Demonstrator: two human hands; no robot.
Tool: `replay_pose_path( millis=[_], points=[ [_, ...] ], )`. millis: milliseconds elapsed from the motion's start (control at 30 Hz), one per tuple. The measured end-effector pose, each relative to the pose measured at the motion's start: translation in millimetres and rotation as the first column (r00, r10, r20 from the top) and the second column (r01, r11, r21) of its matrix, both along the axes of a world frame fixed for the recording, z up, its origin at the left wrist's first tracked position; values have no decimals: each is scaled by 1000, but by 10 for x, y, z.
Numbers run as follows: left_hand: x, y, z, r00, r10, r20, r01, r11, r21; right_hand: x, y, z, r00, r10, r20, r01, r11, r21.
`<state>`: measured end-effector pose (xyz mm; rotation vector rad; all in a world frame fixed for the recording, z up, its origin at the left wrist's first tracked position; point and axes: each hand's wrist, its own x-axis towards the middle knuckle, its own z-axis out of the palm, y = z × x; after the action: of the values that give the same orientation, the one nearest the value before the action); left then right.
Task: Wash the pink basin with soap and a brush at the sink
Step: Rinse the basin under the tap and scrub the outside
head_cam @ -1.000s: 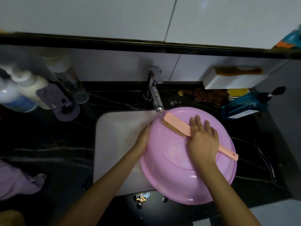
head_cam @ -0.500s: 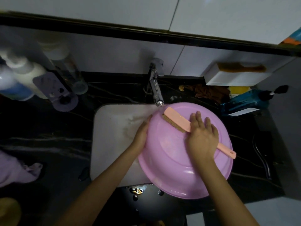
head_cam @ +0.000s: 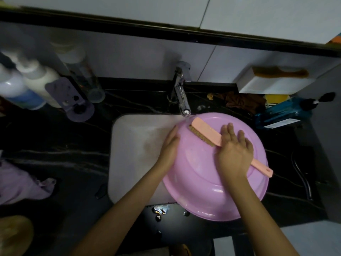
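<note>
The basin (head_cam: 199, 182) sits over the right of the sink (head_cam: 132, 145), its far rim just under the tap (head_cam: 181, 97). The brush (head_cam: 204, 132) lies across it, its long axis running from the head near the tap down to the handle end at the right rim. My right hand (head_cam: 234, 154) presses the handle with flat, spread fingers; it looks best placed to scrub. My left hand (head_cam: 168, 146) rests straight-fingered along the left rim. Around is a dark counter (head_cam: 55, 145) with bottles (head_cam: 27, 85) at far left.
</note>
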<state>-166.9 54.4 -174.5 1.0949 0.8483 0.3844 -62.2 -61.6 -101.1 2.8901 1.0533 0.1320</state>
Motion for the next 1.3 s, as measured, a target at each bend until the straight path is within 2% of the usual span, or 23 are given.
replay_pose_path(
  millis=[67,200,267,400,467,533,567,633,733,833,967,1067,1200,1300],
  points=[
    [171,172,47,999,-34,-28,34,999,30,1,20,6,1000,-6,18,6,1000,-6],
    [218,252,84,998,-57,5,57,992,-108,-12,26,29,1000,-14,-2,14,1000,-16],
    [46,88,0,995,-54,-89,52,998,-21,-15,29,43,1000,-18,-11,18,1000,-24],
    [-467,-111,-211,957,-135,-256,176,974,142,-14,22,49,999,-28,-35,27,999,-44],
    [-655,-200,-267,938,-67,-340,147,965,215,-16,31,58,999,-32,-44,29,998,-57],
    [-695,-297,-263,933,-4,-361,55,990,133,-39,40,77,997,-39,-73,32,996,-84],
    [-652,-330,-247,935,2,-354,5,1000,19,-44,23,91,995,-46,-92,36,994,-104],
    [-599,-321,-276,962,8,-272,-39,993,-109,-52,-11,104,990,-66,-126,48,988,-144],
    [-516,-289,-202,988,-41,-147,19,989,-148,-44,-164,165,979,-150,-139,118,969,-216],
    [-271,-123,-125,992,-54,-114,37,988,-150,2,-317,236,976,-167,-141,140,973,-185],
    [152,158,-138,986,15,-165,-66,949,-309,119,-380,220,989,-71,-132,60,995,-84],
    [238,194,-136,987,-30,-155,-28,934,-357,122,-277,168,999,31,-26,-32,998,-59],
    [206,193,-169,984,-74,-159,26,957,-288,68,-166,131,996,83,35,-81,996,-42],
    [206,319,-126,985,-79,-156,80,997,-3,46,-243,84,998,57,-11,-57,998,11]
  ],
)
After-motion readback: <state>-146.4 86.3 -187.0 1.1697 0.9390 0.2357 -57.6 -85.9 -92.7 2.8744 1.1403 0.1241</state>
